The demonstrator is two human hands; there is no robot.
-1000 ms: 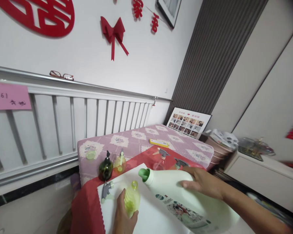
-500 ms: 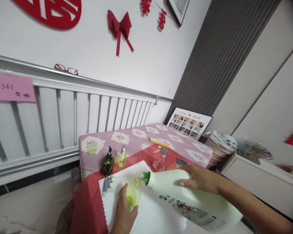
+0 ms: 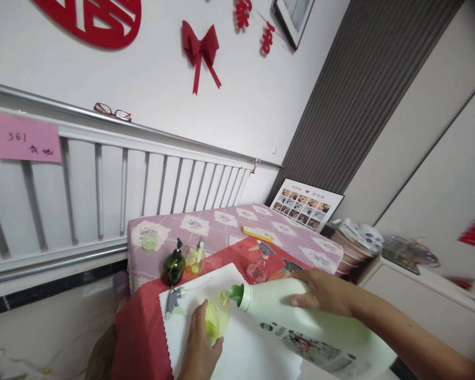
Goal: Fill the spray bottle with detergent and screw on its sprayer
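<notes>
Yellow bottle (image 3: 217,318) clasped in left hand (image 3: 201,340); tilted jug (image 3: 279,303) gripped under right hand (image 3: 320,291), spout (image 3: 235,294) beside bottle mouth (image 3: 225,295).

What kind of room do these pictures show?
Probably a room in a home, perhaps a living room or bedroom: a radiator runs along the wall, a red bow decorates it above, and a flowered cloth covers the table.
</notes>
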